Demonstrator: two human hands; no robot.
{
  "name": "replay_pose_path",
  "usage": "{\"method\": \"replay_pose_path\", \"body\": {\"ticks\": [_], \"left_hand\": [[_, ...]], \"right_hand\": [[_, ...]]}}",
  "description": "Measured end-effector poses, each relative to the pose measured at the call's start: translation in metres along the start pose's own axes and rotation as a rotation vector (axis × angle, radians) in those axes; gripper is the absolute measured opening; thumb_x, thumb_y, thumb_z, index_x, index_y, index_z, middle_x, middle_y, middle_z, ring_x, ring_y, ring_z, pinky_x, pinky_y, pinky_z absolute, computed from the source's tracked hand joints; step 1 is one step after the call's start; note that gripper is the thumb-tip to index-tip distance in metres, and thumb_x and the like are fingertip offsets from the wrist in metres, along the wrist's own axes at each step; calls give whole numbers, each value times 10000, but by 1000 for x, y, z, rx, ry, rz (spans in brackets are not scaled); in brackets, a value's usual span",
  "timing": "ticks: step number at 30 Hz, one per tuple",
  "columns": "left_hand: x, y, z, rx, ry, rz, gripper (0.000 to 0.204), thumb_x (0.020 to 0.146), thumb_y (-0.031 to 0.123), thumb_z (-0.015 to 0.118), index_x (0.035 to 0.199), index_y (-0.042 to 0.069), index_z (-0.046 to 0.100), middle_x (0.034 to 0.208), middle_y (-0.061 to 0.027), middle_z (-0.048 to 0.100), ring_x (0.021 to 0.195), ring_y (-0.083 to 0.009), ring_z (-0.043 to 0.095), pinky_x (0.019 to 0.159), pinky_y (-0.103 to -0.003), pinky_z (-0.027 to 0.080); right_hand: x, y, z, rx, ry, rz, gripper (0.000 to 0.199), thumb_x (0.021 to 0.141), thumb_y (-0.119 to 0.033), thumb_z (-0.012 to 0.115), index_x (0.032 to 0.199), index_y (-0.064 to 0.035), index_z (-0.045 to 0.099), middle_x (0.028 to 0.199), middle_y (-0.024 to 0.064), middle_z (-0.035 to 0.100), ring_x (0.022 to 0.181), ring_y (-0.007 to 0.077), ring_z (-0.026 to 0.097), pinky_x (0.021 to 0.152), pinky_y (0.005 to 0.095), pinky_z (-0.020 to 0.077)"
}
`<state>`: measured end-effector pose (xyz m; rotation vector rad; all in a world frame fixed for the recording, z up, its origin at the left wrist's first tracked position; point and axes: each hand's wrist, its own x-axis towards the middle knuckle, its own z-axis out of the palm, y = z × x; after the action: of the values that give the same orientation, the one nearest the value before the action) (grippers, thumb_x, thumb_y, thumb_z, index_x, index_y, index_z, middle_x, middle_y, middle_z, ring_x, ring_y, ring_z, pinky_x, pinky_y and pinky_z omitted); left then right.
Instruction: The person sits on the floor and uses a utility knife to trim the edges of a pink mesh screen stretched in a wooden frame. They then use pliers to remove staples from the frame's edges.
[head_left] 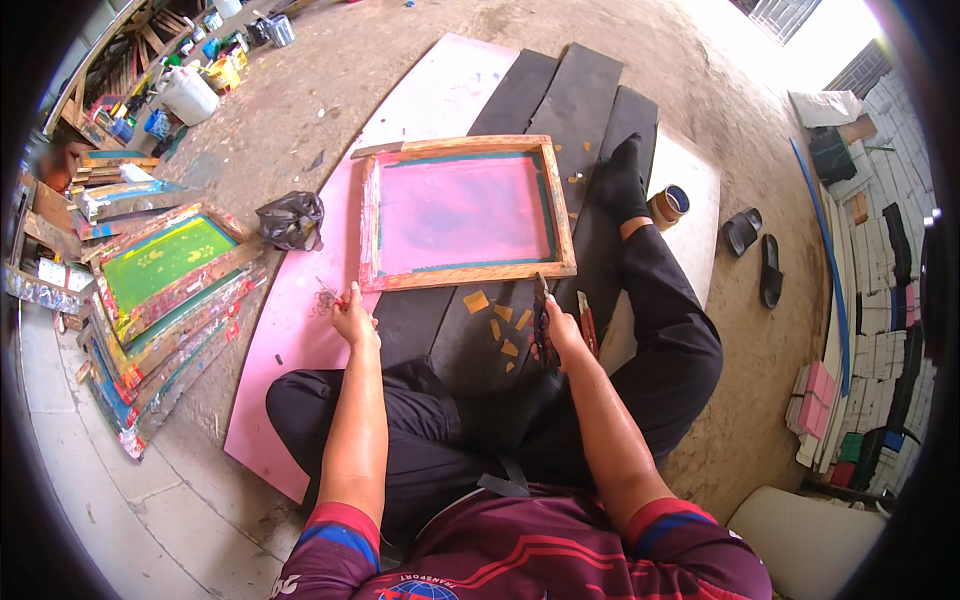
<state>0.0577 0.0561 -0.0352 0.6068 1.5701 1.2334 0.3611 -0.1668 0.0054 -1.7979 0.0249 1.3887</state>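
Observation:
A wooden screen-printing frame (480,271) with pinkish mesh lies in front of me; teal strips line its inner edges. My left hand (356,318) is by the frame's near left corner, fingers curled together. Whatever it pinches is too small to make out; thin reddish strands (326,300) lie beside it. Wrapped around dark pliers (541,308), my right hand (562,334) is just below the near right corner, with the pliers' tip close to the wood. A red utility knife (586,322) rests right of that hand. Several tan scraps (476,301) are scattered between my hands.
Black boards (575,90) and a pink sheet (425,95) lie under the frame. A crumpled black plastic bag (291,220) sits left, near stacked painted frames (170,262). An open can (670,203) stands beside my right foot; black sandals (742,232) lie farther right.

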Motion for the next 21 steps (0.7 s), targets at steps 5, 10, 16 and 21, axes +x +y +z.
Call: {"method": "replay_pose_path", "body": {"ticks": [5,10,16,21], "left_hand": [[3,-6,-3,-2,-60,34,270,958,251,786,924,73,585,738,4,559,421,-78,426,343,-260,351],[-12,-8,1,18,-183,56,229,963,217,776,955,51,619,780,-9,587,424,-68,421,348,-252,354],[-16,-14,3,120,-241,51,228,973,224,761,1029,24,666,837,-36,615,444,-65,441,360,-251,363],[-13,-18,5,137,-265,43,258,977,246,754,1064,26,652,862,-47,626,433,-70,433,367,-255,366]], "right_hand": [[1,4,-10,85,-116,-4,637,1058,-621,459,1096,-19,666,785,121,683,591,208,649,524,363,546],[-18,-4,1,-193,4,-153,423,1053,-397,594,1127,14,666,797,120,690,623,198,668,536,354,555],[-11,-4,-14,-418,40,-189,228,971,-213,647,1114,-36,660,864,39,651,767,162,694,606,363,557],[15,6,-33,-693,136,-363,422,930,-242,665,1281,-8,661,999,139,730,880,261,739,782,406,581]]}}
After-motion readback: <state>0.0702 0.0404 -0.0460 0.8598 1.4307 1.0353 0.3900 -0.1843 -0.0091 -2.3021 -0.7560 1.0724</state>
